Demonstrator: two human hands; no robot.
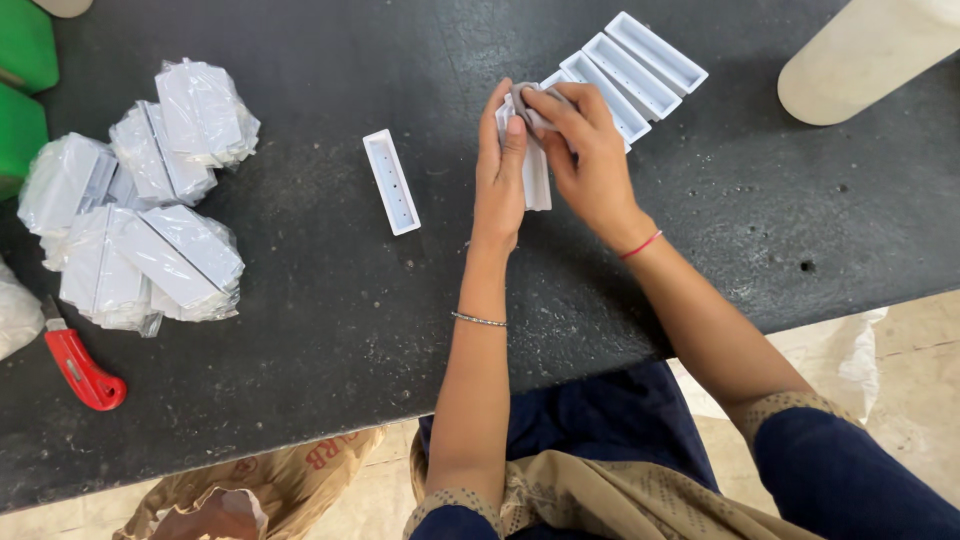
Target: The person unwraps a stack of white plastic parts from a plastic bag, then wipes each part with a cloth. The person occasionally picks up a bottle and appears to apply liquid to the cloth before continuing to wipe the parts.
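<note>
My left hand (499, 170) holds a white rectangular plastic tray piece (537, 180) upright against the black table (300, 300). My right hand (585, 150) presses a small grey cloth or pad (527, 103) onto the top of that piece. A single white tray piece (391, 181) lies open side up to the left of my hands. A row of three similar white pieces (640, 62) lies just beyond my right hand.
Several plastic-wrapped bundles of white pieces (150, 210) lie at the left. A red-handled cutter (80, 367) rests near the left front edge. Green objects (20, 90) sit at far left, a cream cylinder (860, 55) at top right, a brown bag (250, 490) below the table.
</note>
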